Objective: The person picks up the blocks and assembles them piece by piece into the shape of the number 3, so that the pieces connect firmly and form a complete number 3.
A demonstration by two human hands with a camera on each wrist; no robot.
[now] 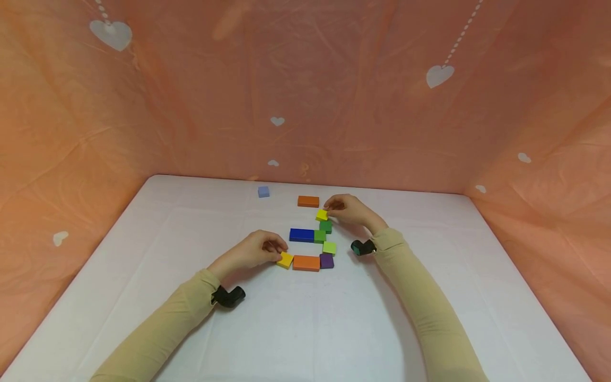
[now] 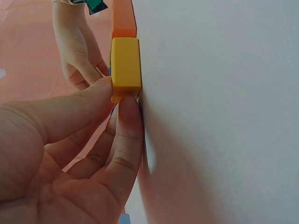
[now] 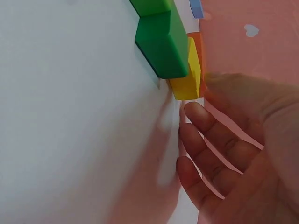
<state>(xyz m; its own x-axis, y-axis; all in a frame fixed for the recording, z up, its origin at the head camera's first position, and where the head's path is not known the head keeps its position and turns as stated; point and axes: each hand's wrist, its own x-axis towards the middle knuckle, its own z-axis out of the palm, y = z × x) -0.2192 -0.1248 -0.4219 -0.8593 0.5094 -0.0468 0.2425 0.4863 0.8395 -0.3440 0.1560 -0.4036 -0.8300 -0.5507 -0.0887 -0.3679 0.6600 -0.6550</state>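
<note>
At the near left end of a block figure, my left hand (image 1: 255,249) pinches a golden-yellow block (image 1: 285,260) between thumb and fingers. In the left wrist view the thumb lies along that block's side and a fingertip at its end. An orange block (image 1: 306,263) stands right beside it, then a purple block (image 1: 326,261). My right hand (image 1: 350,209) is at the far end, fingers loosely bent beside a bright yellow block (image 3: 185,79). The right wrist view has its fingertips just off that block's end, nothing gripped. A dark green block (image 3: 161,44) adjoins the yellow one.
Between the hands lie a blue block (image 1: 302,235), a green block (image 1: 320,236) and a lime block (image 1: 329,248). Farther back are another orange block (image 1: 308,201) and a pale blue block (image 1: 263,192). An orange curtain (image 1: 305,95) borders the white table (image 1: 305,329).
</note>
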